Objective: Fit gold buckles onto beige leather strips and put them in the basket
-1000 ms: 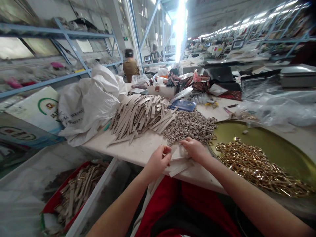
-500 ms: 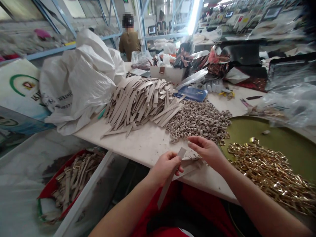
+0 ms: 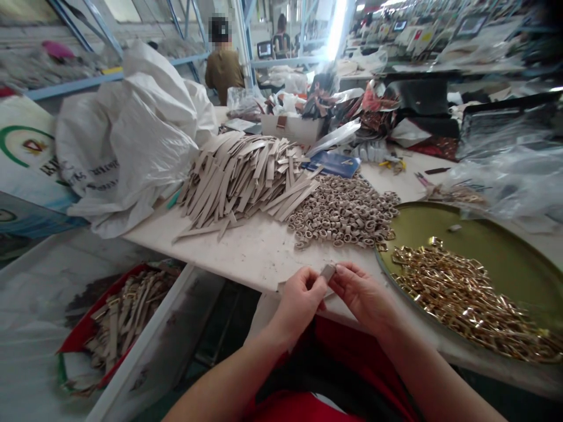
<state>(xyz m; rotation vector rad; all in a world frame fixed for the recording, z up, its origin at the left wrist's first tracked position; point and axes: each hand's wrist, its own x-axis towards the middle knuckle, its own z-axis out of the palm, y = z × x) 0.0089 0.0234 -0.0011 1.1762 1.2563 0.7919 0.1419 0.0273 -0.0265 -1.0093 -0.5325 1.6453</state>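
Observation:
My left hand [image 3: 302, 296] is closed on a grey-beige strap [image 3: 328, 272], whose short end sticks up between thumb and fingers. My right hand [image 3: 358, 290] meets it at that end, fingertips pinched together; what they hold, if anything, is too small to make out. Just beyond the hands lies a heap of small grey strap loops [image 3: 347, 211]. Left of those, many loose straps [image 3: 241, 181] are piled on the white table [image 3: 237, 255]. To the right, gold metal buckles [image 3: 470, 293] fill part of a round olive-green tray [image 3: 497, 246].
A red-rimmed bag [image 3: 73, 337] of buckled straps sits low at left. Behind it stands a large white sack [image 3: 145, 129]. A blue flat packet [image 3: 334, 164], plastic bags [image 3: 519, 181] and scraps lie farther back. A person [image 3: 224, 67] is in the background.
My right hand has come down and left from beside the loop heap to the strap's end. My left hand has turned the strap, and its long tail no longer shows below. The view has shifted slightly.

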